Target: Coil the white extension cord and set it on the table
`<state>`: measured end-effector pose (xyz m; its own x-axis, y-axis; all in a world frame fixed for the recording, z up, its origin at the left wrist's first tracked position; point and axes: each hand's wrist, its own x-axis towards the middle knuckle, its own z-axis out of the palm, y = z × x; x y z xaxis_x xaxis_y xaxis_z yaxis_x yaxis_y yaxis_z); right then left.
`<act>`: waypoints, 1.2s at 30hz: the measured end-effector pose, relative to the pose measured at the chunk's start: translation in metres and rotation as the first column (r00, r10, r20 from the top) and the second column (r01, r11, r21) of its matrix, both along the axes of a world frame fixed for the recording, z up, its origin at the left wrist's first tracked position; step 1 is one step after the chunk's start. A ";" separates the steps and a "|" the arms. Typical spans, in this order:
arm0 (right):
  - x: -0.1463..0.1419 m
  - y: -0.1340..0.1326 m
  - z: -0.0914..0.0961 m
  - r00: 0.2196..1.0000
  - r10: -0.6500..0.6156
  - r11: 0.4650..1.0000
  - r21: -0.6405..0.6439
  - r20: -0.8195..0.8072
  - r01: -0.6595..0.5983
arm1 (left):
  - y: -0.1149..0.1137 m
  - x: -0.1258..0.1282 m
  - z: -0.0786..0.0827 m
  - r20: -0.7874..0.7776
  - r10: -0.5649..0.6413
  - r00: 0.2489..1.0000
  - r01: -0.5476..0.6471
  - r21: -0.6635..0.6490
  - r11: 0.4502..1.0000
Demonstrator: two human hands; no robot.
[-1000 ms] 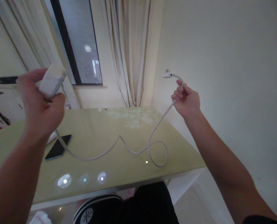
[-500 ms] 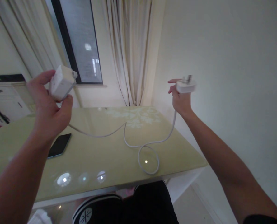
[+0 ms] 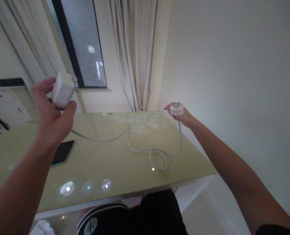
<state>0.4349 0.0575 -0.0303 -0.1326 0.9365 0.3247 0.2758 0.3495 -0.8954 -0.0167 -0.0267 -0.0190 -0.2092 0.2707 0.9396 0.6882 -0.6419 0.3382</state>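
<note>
Up at the left, my left hand (image 3: 50,112) grips a boxy white power adapter (image 3: 64,88) between thumb and fingers. A small knob sticks out of the adapter's right side. Over the far right part of the table, my right hand (image 3: 186,117) is closed on a white plug (image 3: 176,109), its metal prongs pointing up; some fingers are hidden behind it. From the plug a white cable (image 3: 181,140) drops to the table, makes a small loop and runs left until it passes behind my left hand. Where it joins the adapter is hidden.
The glossy yellow-green table (image 3: 106,166) has a dark phone (image 3: 62,152) on it, close to my left forearm. A white wall (image 3: 233,81) borders the right side. Behind stand a curtain (image 3: 135,55), a window (image 3: 86,42) and a white cabinet (image 3: 10,104).
My right hand has moved down, left and farther away with the plug. The cable's loop has shrunk and shifted. My left hand with the adapter has barely moved.
</note>
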 end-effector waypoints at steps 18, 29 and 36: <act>-0.018 -0.020 -0.013 0.972 -0.088 0.949 0.314 0.218 0.015 | -0.007 0.009 -0.002 0.037 -0.021 0.999 0.021 0.010 1.000; -0.042 -0.002 -0.018 0.847 -0.062 0.892 -0.411 -0.528 -0.191 | -0.006 0.018 0.000 0.300 -0.132 0.945 0.099 0.123 0.988; -0.055 -0.021 -0.015 0.863 0.364 0.679 -0.534 -0.352 -0.504 | -0.016 0.011 -0.003 0.358 -0.152 0.921 0.122 0.105 0.987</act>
<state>0.3800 0.0365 -0.0454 -0.5719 0.7946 -0.2038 0.0221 -0.2335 -0.9721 -0.0062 -0.0429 -0.0222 -0.5067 0.2490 0.8254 0.4305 -0.7564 0.4925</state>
